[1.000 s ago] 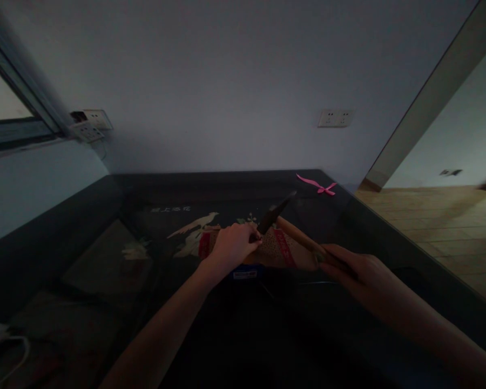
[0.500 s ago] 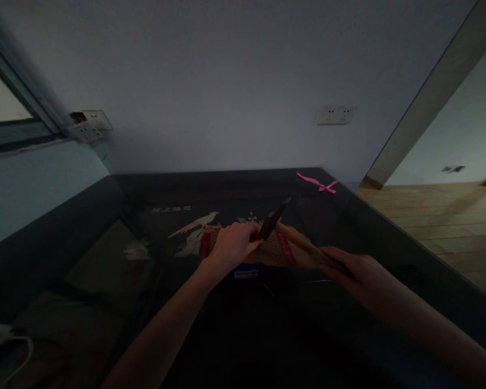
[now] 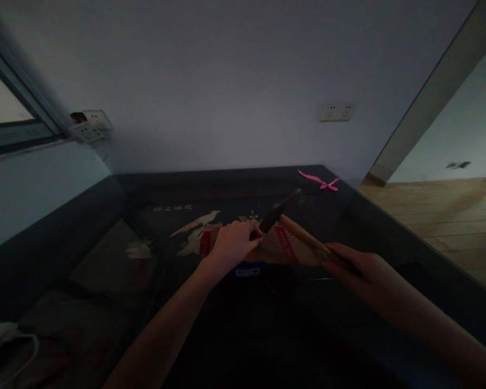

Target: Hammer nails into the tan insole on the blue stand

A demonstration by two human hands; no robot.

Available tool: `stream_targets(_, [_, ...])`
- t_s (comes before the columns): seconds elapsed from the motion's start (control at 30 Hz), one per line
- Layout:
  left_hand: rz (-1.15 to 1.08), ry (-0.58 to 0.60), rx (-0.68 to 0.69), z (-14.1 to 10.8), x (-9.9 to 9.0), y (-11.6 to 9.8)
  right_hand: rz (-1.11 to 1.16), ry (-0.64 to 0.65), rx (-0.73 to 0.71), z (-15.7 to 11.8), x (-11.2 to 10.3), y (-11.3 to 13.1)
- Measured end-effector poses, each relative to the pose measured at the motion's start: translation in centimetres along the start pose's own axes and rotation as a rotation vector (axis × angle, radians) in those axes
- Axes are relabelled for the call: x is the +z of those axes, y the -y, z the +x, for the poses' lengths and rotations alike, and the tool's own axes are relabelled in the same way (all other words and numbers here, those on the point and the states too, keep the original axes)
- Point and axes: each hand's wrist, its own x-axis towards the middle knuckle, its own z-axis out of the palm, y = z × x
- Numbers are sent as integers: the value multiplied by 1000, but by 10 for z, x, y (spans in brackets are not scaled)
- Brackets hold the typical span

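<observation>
My left hand (image 3: 235,241) is closed at the middle of the table, its thumb and fingers pinching the lower end of a dark, flat, blade-like piece (image 3: 273,215). That piece slants up to the right and narrows to a tip. My right hand (image 3: 350,261) is wrapped round the near end of a light-brown wooden stick (image 3: 302,234), which points up and left to the dark piece. I cannot tell whether the two touch. Beneath both lies a tan, dotted packet with red bands (image 3: 287,246). A blue packet with a white label (image 3: 248,270) sits just below my left hand.
The dark glossy table (image 3: 227,335) bears a printed bird (image 3: 200,222). A pink ribbon (image 3: 326,185) lies at its far right corner. A white object with a cord (image 3: 0,336) is at the lower left. The wall (image 3: 210,97) stands behind the table.
The dark piece has tilted further over to the right, its tip now lower in slant and farther right. The wooden stick's far end has risen slightly. My left hand has barely moved.
</observation>
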Motion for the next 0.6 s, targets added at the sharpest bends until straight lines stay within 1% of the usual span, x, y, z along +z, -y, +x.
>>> stream_targets(0.1, [-5,-15,-6,0,1,0,25,-27,-3,1,1,1])
stream_targets(0.23, [-7,-2,21,-2,-1,0,43,7,5,0,6,-3])
stream_targets(0.3, [-22,12,38,-3,-3,0,96,3,34,-4,6,-6])
stream_targets(0.37, [-20,11,78,-4,-5,0,202,-20,102,-11,6,-9])
stream_targets(0.43, [14,-15,131,-6,-7,0,356,-79,193,-18,7,-12])
stream_targets(0.5, [62,-48,172,-8,-11,1,507,-176,269,-24,12,-18])
stream_targets(0.6, [99,-78,204,-14,-23,0,695,-277,314,-28,24,-31])
